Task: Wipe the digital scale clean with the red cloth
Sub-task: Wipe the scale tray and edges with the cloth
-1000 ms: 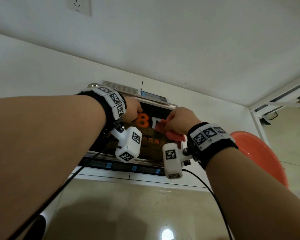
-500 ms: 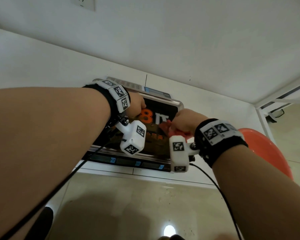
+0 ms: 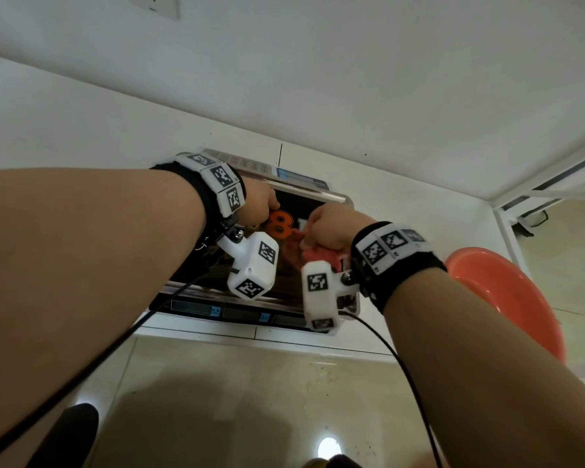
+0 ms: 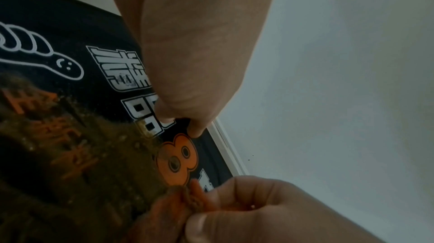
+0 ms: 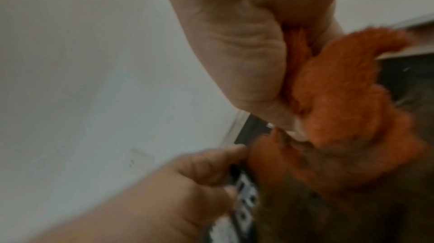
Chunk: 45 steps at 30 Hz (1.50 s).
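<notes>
The digital scale (image 3: 335, 197) sits on a white counter, its platform covered by a black printed sheet with an orange "8" (image 4: 178, 157). Brown grime (image 4: 70, 135) smears the sheet. My left hand (image 3: 260, 207) is at the platform's far left, fingers curled, thumb and fingertip (image 4: 197, 131) pinching at the sheet beside the "8". My right hand (image 3: 328, 228) grips the bunched red cloth (image 3: 318, 253) and holds it down on the platform right of the "8". The right wrist view shows the cloth (image 5: 340, 89) bulging out of the fist and my left hand (image 5: 199, 172) below it.
An orange-red plastic basin (image 3: 504, 298) stands right of the scale. The scale's front display strip (image 3: 244, 312) faces me at the counter's edge, with tiled floor (image 3: 250, 400) below. A wall socket (image 3: 156, 5) is high at the back. Cables trail from both wrist cameras.
My right hand with the cloth has slid left across the platform, closer to the "8" and my left hand. The left hand has stayed in place.
</notes>
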Each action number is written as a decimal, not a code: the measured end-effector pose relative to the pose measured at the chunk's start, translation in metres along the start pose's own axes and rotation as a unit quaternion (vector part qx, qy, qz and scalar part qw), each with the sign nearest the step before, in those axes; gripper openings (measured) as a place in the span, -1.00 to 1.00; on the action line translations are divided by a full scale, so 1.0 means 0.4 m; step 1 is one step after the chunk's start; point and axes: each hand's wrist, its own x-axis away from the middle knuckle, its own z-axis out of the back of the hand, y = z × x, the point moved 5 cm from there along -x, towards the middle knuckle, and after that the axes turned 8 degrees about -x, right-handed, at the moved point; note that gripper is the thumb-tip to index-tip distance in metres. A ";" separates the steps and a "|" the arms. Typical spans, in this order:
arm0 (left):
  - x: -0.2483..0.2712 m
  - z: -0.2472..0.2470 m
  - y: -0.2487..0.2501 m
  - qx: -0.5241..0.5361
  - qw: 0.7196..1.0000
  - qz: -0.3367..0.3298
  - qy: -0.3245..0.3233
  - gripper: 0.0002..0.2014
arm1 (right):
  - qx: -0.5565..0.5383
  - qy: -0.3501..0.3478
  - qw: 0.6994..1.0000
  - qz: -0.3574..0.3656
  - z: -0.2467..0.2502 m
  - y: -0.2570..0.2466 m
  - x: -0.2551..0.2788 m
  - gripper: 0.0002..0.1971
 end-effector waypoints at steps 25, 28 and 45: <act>0.055 0.027 -0.083 0.124 0.989 0.043 0.066 -0.46 | 0.035 0.120 0.992 -0.013 0.012 0.050 -0.062 -0.61; 0.064 0.026 -0.089 0.114 0.991 0.045 0.059 -0.47 | 0.048 0.149 0.988 0.007 0.009 0.027 -0.051 -0.77; 0.105 0.013 -0.185 0.120 0.984 0.087 0.096 -0.46 | -0.023 0.142 0.990 -0.004 0.036 -0.021 -0.041 -0.79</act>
